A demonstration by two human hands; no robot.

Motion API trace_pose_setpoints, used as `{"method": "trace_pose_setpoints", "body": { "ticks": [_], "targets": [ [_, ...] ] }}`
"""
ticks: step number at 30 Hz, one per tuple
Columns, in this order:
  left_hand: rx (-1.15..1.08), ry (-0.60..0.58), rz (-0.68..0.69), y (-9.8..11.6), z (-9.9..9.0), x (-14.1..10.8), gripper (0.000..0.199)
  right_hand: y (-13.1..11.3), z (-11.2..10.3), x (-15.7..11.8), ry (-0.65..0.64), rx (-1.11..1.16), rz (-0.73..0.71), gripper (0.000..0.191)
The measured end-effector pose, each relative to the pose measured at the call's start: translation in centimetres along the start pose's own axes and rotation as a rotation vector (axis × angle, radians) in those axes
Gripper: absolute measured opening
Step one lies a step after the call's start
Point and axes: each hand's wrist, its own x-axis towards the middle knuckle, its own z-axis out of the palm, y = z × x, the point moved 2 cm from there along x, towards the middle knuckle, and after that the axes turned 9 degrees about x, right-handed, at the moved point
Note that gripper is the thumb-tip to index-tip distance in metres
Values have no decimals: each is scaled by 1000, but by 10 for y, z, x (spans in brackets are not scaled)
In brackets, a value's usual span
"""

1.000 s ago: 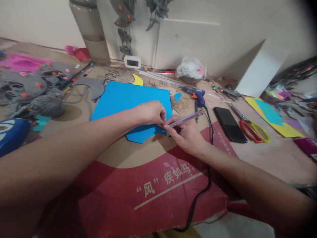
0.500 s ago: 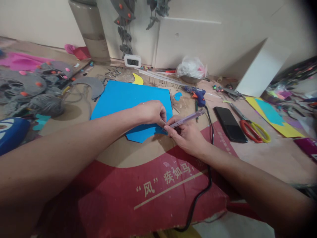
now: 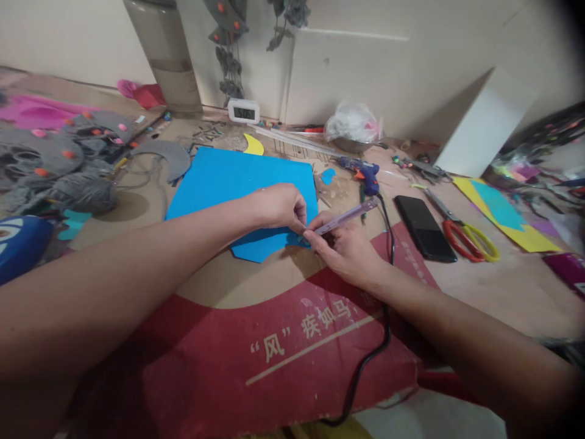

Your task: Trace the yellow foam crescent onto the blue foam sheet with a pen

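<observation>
A bright blue sheet [image 3: 247, 177], cut to an angular outline, lies flat on the cardboard. My right hand [image 3: 345, 247] is closed around a slim purple utility knife [image 3: 350, 217], its tail slanting up to the right. The knife's tip end is down at the sheet's lower right edge, where fingers hide the blade. Resting over the sheet, my left hand [image 3: 281, 208] has thumb and forefinger pinched together, touching the right fingertips. Whatever sits in that pinch is too small and covered to make out.
Right of the hands are a blue glue gun [image 3: 363, 174] with a black cord, a phone [image 3: 424, 228] and scissors [image 3: 461, 228]. A yellow crescent [image 3: 253, 144] and a clock [image 3: 244, 112] stand behind the sheet. Grey felt pieces and yarn [image 3: 86, 194] crowd the left.
Both hands stay at the same spot on the sheet's edge with hardly any movement. The whole view has shifted very slightly.
</observation>
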Motion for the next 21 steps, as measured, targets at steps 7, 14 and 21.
{"method": "trace_pose_setpoints", "body": {
  "ticks": [7, 14, 21],
  "targets": [
    [10, -13, -2, 1, -1, -1, 19, 1, 0, 0, 0, -4, 10, 32],
    [-8, -6, 20, 1, -1, -2, 19, 1, -1, -1, -1, -32, 34, 33],
    [-6, -8, 8, 2, -2, -2, 18, 2, -2, -1, 7, -37, 34, 34]
  ]
}}
